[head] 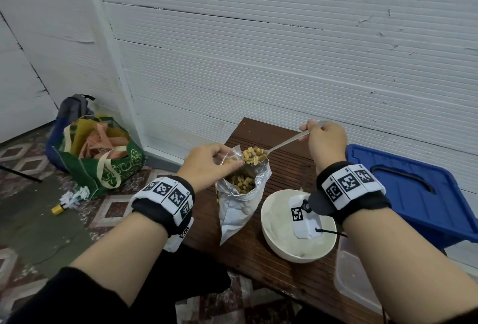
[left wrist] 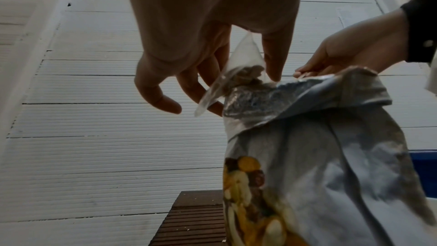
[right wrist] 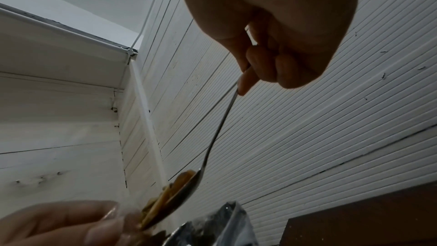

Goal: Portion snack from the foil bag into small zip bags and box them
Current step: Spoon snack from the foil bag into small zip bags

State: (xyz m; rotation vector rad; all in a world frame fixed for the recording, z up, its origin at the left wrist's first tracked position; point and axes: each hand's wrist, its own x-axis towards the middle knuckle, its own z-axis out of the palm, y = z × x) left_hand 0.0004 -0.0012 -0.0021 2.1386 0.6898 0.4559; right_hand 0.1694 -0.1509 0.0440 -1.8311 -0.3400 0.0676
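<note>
An open foil bag (head: 240, 199) of yellowish snack stands on the dark wooden table (head: 284, 168). Just over its mouth my left hand (head: 207, 165) pinches a small clear zip bag (head: 231, 155) that holds some snack. My right hand (head: 326, 140) grips the handle of a metal spoon (head: 282, 145), whose heaped bowl sits at the zip bag's opening. In the left wrist view the zip bag (left wrist: 236, 74) hangs between thumb and fingers above the foil bag (left wrist: 319, 156). The right wrist view shows the spoon (right wrist: 212, 147) tilted down toward the left fingers (right wrist: 71, 225).
A white bowl (head: 279, 235) stands right of the foil bag, partly behind my right wrist. A clear plastic box (head: 354, 279) sits at the table's right front. A blue bin lid (head: 413, 189) lies to the right. A green tote (head: 103, 158) and backpack (head: 73, 107) sit on the floor at left.
</note>
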